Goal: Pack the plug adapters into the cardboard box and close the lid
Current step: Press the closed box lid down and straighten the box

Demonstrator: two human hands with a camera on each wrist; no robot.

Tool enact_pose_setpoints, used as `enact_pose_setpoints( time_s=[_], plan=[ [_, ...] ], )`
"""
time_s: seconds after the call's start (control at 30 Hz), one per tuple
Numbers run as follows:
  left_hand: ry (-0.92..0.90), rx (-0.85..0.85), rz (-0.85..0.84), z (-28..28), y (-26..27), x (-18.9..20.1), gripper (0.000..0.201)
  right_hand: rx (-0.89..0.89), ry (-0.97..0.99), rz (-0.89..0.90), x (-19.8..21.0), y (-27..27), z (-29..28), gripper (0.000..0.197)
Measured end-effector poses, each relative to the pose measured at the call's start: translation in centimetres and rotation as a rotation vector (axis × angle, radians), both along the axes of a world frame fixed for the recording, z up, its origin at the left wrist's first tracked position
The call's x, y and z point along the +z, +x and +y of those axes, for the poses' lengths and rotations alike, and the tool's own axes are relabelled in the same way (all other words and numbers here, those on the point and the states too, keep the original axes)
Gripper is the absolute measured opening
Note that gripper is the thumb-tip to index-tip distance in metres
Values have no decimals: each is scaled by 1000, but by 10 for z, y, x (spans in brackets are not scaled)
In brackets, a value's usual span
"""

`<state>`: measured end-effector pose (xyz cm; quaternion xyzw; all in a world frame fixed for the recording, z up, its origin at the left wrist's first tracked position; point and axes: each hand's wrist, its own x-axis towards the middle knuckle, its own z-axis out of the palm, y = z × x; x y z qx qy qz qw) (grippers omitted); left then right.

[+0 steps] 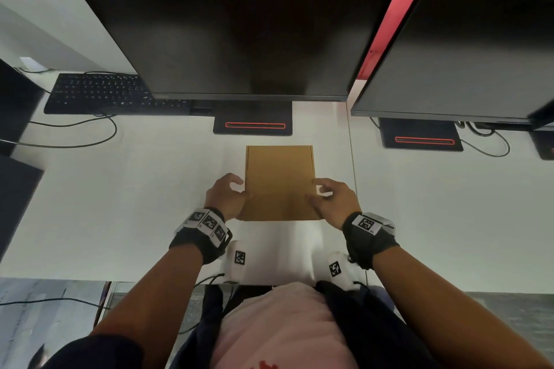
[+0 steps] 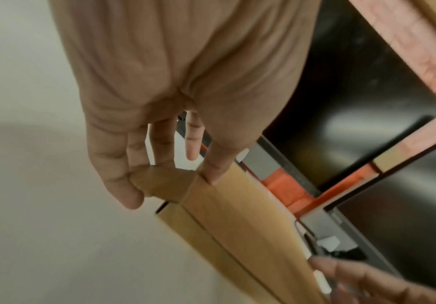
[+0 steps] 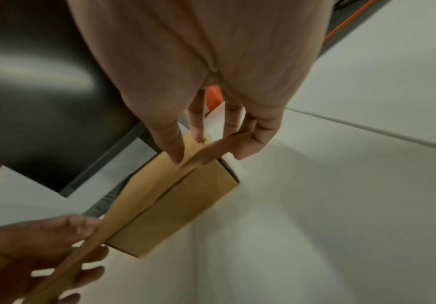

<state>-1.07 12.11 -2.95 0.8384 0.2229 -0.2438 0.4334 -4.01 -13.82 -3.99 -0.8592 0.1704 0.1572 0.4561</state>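
Note:
A brown cardboard box [image 1: 280, 180] lies on the white desk [image 1: 135, 204], in front of the middle monitor's stand. Its lid [image 3: 139, 197] is down over the body but slightly raised along the near edge. My left hand [image 1: 227, 192] holds the lid's left side: thumb on top, fingers against the folded side flap [image 2: 162, 183]. My right hand [image 1: 329, 195] pinches the right side flap [image 3: 219, 144] between thumb and fingers. No plug adapters are visible; the lid hides the inside of the box.
Two dark monitors [image 1: 239, 27] [image 1: 467, 57] stand behind the box on bases with red stripes [image 1: 253, 124]. A black keyboard [image 1: 99, 93] and cables [image 1: 75, 135] lie at the back left. Two white tagged devices [image 1: 238, 259] [image 1: 337, 269] sit at the desk's front edge.

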Motion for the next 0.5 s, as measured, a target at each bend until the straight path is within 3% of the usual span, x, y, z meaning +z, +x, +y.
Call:
enact_pose_setpoints(
  time_s=[0.17,0.27,0.33,0.43,0.5],
  plan=[
    [106,-28,-5,-4,-5,-11,28,66,-65,35,-8,-10,-4,53],
    [153,-129,-70,-4,-12,-12,28,-26,-11,85,-14,-18,-7,54],
    [55,-101,-40,-5,-17,-17,29,-33,-30,94,-19,-20,-9,43],
    [-164,69,73,-5,-22,-21,17,-18,-58,124,-21,-18,-10,36],
    [-189,88,99,-5,-22,-20,14,-46,1,152,-27,-16,-11,35]
  ],
)
